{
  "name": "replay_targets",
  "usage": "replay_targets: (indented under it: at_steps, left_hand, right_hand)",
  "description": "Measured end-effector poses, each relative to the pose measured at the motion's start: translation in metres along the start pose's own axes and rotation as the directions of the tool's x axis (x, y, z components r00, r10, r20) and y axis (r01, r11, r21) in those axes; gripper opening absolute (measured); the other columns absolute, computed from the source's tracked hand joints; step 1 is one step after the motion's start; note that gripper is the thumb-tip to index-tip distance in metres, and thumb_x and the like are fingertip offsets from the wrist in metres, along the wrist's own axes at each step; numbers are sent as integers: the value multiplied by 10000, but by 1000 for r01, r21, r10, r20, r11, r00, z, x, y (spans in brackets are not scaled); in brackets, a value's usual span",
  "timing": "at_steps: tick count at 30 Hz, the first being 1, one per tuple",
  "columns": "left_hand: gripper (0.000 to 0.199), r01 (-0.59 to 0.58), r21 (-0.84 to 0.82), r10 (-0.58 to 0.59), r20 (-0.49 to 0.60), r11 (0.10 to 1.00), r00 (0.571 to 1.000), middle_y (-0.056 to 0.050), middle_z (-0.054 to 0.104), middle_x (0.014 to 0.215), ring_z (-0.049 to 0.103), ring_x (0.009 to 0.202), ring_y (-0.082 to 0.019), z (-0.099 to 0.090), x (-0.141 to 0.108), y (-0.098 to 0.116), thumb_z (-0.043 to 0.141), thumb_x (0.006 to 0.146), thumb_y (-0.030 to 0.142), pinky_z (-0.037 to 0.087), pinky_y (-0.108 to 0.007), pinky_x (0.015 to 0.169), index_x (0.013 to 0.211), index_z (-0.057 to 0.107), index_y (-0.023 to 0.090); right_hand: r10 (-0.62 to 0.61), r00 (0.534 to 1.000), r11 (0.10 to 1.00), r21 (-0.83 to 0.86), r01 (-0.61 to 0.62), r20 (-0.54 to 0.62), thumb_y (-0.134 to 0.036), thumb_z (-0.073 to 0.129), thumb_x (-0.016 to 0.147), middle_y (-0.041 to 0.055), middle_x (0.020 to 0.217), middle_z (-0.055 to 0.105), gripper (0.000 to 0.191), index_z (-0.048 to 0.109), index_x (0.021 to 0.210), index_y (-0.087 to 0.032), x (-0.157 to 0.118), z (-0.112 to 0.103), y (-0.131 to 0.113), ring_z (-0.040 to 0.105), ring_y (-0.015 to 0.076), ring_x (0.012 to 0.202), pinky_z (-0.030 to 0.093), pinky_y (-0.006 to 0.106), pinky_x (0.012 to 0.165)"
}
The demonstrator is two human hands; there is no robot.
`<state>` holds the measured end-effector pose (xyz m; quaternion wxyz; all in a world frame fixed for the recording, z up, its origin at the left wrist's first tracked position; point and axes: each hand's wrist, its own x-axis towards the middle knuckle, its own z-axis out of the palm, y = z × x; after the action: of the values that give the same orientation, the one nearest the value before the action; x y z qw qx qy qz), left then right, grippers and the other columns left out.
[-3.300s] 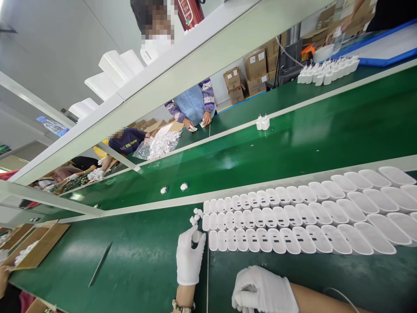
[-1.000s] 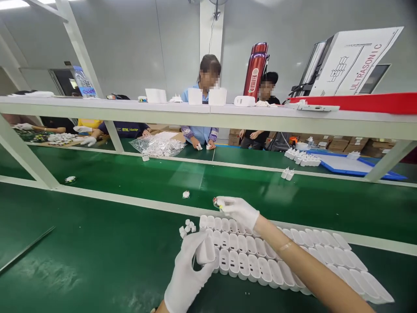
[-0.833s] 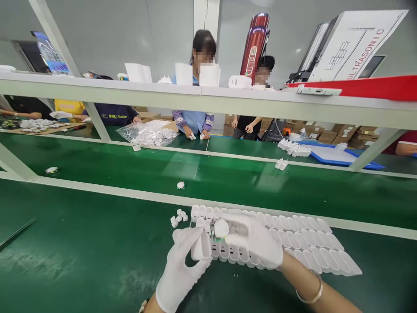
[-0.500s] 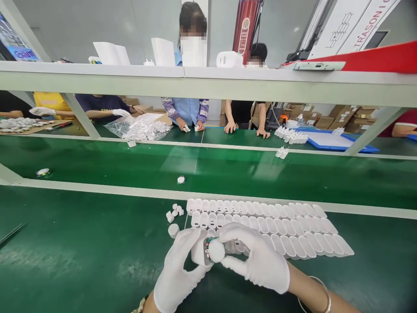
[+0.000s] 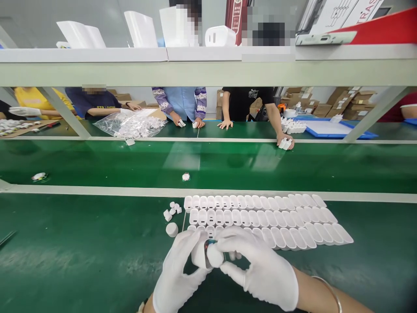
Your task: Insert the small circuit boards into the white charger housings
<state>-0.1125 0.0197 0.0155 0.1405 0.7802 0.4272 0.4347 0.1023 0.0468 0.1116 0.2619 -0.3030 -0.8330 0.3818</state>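
White-gloved, your left hand (image 5: 177, 278) gripped a white plastic charger shell (image 5: 199, 253) while your right hand (image 5: 260, 271) pinched a round white insert (image 5: 215, 255) against its open end, just before the rows of empty white shells (image 5: 260, 215). Bare green bench (image 5: 81, 252) lay open leftward; a white rail (image 5: 97, 189) bounded it beyond.

hidden: white shell (image 5: 198, 254) mostly under gloved fingers | cut off: left hand (image 5: 176, 278) wrist | blurred: faces
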Motion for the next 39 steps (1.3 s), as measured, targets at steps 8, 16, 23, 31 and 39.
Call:
replay_targets:
  at_steps: [8,16,23,31,39]
  left_hand:
    - [713,-9,-11,10,19,1000,1000,-99,558,1277,488,1204,-251,-1,-1,-1,679,796,89,466,-414,1006,1407,347,242]
    - [705,6,-5,-6,28,1000,1000,-94,571,1252,504,1186,-242,-2,-1,1,686,808,124,474,-389,991,1413,346,248]
    - [731,-11,-5,11,29,1000,1000,-99,552,1276,477,1213,-243,-2,-1,1,654,810,74,459,-399,1007,1430,308,248]
    - [730,-32,-44,34,45,999,998,-108,544,1290,455,1229,-243,-2,-3,0,628,816,31,459,-393,1002,1435,299,234]
    - [680,-8,-46,9,39,999,999,-120,535,1273,472,1207,-241,-2,-3,1,635,823,56,488,-386,968,1410,338,227]
  right_hand:
    - [-48,998,997,55,51,-51,82,529,732,-49,810,525,329,535,854,-223,-2,1,-1,464,73,749,416,191,696]
    - [-3,989,1000,31,7,-150,-15,590,752,3,1007,616,250,597,879,-230,-8,9,13,485,83,677,474,241,679]
    - [3,990,999,38,2,-142,34,559,741,-28,942,592,306,565,878,-239,-8,12,8,498,80,739,450,201,673]
    - [55,993,998,40,-51,-104,49,547,728,-47,957,546,356,539,905,-259,-10,16,9,519,82,862,441,210,854]
    - [68,995,997,-31,-71,-68,31,550,749,-32,984,548,294,531,868,-238,-11,13,1,525,95,931,443,211,870]
